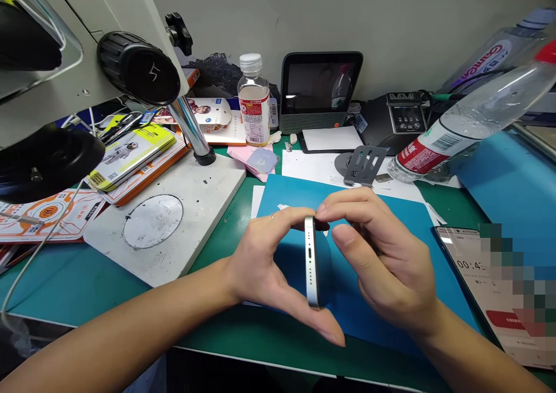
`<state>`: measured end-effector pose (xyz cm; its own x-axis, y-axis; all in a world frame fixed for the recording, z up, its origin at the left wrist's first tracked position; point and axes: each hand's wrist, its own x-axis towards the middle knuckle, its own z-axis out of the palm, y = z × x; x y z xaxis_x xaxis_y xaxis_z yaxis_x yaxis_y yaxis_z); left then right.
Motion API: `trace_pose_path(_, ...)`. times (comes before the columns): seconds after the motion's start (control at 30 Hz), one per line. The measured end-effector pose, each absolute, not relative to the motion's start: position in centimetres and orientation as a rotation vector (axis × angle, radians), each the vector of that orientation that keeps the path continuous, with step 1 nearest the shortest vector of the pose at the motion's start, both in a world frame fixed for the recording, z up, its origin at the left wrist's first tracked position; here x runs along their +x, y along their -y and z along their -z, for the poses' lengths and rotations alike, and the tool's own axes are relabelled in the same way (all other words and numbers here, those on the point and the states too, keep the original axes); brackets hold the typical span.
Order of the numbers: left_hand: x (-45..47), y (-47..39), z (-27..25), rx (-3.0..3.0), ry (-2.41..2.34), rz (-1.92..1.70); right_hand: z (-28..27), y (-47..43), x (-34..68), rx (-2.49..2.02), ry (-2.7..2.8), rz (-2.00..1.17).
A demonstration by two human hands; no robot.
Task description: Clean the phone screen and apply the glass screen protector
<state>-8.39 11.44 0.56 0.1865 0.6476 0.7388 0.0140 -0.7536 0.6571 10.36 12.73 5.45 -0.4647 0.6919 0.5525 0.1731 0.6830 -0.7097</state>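
Note:
Seen end-on, a smartphone (310, 263) stands on its long side in the air, its port and speaker holes facing me. My left hand (264, 265) grips it between the thumb below and the fingers above. Close to the phone's upper edge is my right hand (386, 254), its fingertips curled near the top corner and its thumb apart from them. Whether those fingertips press on the phone is hard to make out. Beneath both hands lies a blue mat (347, 329). The phone's screen and back are turned away from view.
A microscope's white base (217, 190) and focus knob (139, 69) fill the left. Behind stand a small bottle (254, 106), a dark screen device (321, 89) and a grey metal stand (365, 164). At right are a tilted water bottle (464, 132) and another phone (469, 277) showing a timer.

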Motion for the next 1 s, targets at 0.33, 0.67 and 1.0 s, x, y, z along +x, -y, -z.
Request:
trace_pose_path(0.33,-8.5,-11.1,-0.8,1.946,-0.668,-1.572,-5.5,-12.6,10.3,-0.646,1.965,-0.744)
trace_pose_path(0.67,-9.1,-10.4,-0.7,2.010,-0.783,-1.467,-5.8,-12.6,10.5,-0.548,1.971,-0.736)
trace_pose_path(1.0,-8.7,-10.3,-1.6,1.987,-0.808,-1.391,-5.2,-12.6,10.4,-0.486,1.929,-0.622)
